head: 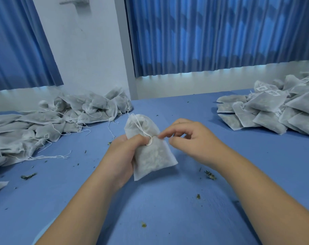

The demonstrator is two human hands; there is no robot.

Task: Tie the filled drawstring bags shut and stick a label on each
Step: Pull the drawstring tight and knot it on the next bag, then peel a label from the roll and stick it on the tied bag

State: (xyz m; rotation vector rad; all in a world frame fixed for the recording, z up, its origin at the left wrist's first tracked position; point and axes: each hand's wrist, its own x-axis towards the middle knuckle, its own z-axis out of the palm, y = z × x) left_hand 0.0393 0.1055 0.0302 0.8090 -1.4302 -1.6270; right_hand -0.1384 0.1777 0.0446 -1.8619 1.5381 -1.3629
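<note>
Bag in left hand, right hand beside

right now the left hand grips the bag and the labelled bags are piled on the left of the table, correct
One thing is off: the left hand does grip the bag, but the labelled bags are piled on the right of the table. The head view shows it.

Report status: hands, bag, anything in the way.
Left hand grips filled drawstring bag at neck. Right hand at the drawstring, pinch unclear. Unlabelled bag pile and labelled bag pile off to the sides.
</note>
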